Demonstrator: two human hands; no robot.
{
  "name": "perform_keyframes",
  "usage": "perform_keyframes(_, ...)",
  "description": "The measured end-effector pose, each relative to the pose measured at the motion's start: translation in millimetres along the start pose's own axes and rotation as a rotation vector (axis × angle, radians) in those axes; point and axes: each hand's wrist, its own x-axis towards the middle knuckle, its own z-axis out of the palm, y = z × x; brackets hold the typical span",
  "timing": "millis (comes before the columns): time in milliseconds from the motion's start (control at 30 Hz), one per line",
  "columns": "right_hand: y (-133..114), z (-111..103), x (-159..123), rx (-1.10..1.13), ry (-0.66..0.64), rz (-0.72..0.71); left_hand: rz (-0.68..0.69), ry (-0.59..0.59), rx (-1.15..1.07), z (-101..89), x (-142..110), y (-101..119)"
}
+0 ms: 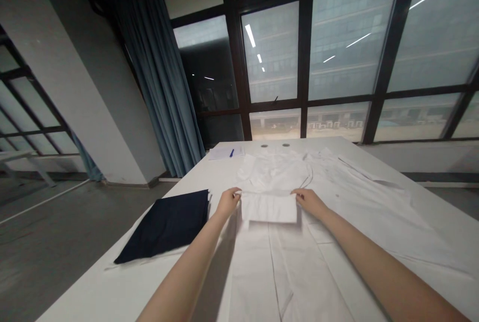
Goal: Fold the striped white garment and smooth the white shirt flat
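My left hand [229,201] and my right hand [310,202] each pinch an upper corner of a small white cloth piece [269,207], fingers closed. The piece hangs stretched between them, slightly puckered, its lower edge just above a long white garment [258,267]. That garment lies lengthwise on the table toward me, with a seam line down its middle. More crumpled white fabric [275,169] lies just beyond my hands. Whether the pinched piece is joined to the fabric around it, I cannot tell.
On the white table [86,289], a folded navy cloth [164,224] lies left over white fabric. Another white garment [377,212] spreads to the right. Paper [220,153] with a blue pen [231,153] sits at the far left, near two small round discs [286,145].
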Motion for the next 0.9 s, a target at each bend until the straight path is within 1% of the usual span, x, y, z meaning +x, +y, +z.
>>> perform_keyframes(67, -4, -3, 32, 0.122, 0.16, 0.105, -0.046, 0.067, -0.028, 1.9, 29, 1)
perform_keyframes(133, -4, 1, 55, 0.205, 0.282, 0.162, -0.081, 0.148, -0.064, 11.2, 44, 2)
perform_keyframes(167, -3, 7, 60, 0.217, 0.318, 0.185, -0.094, 0.169, -0.057, 18.9, 45, 2)
perform_keyframes(200, -2, 14, 60, 0.189, 0.323, 0.205, -0.114, 0.165, -0.024, 28.5, 40, 1)
perform_keyframes(233, 0, 24, 55, 0.117, 0.289, 0.219, -0.143, 0.129, 0.034, 39.4, 30, 1)
perform_keyframes(300, 4, 48, 33, -0.106, 0.137, 0.236, -0.199, -0.023, 0.207, 63.0, 0, 2)
perform_keyframes(333, 5, 60, 18, -0.216, 0.055, 0.235, -0.202, -0.102, 0.292, 74.1, -16, 2)
perform_keyframes(367, 4, 71, 4, -0.31, -0.011, 0.227, -0.168, -0.147, 0.372, 83.5, -32, 4)
perform_keyframes(400, 2, 80, -10, -0.393, -0.056, 0.203, -0.122, -0.162, 0.443, 90.6, -45, 6)
perform_keyframes(433, -1, 86, -21, -0.463, -0.082, 0.176, -0.081, -0.162, 0.499, 95.0, -57, 9)
perform_keyframes(500, -13, 91, -40, -0.559, -0.097, 0.142, -0.045, -0.146, 0.567, 95.8, -73, 18)
perform_keyframes(600, -33, 85, -66, -0.587, -0.116, 0.18, -0.046, -0.159, 0.59, 85.4, -99, 37)
perform_keyframes(700, -47, 79, -101, -0.599, -0.137, 0.201, -0.035, -0.174, 0.601, 79.7, -138, 51)
perform_keyframes(800, -51, 84, -136, -0.614, -0.127, 0.209, -0.054, -0.149, 0.617, 87.4, -175, 56)
perform_keyframes(833, -52, 87, -144, -0.61, -0.117, 0.2, -0.061, -0.124, 0.624, 91.7, -182, 57)
perform_keyframes(900, -53, 92, -152, -0.595, -0.088, 0.164, -0.076, -0.077, 0.628, 98.8, -188, 58)
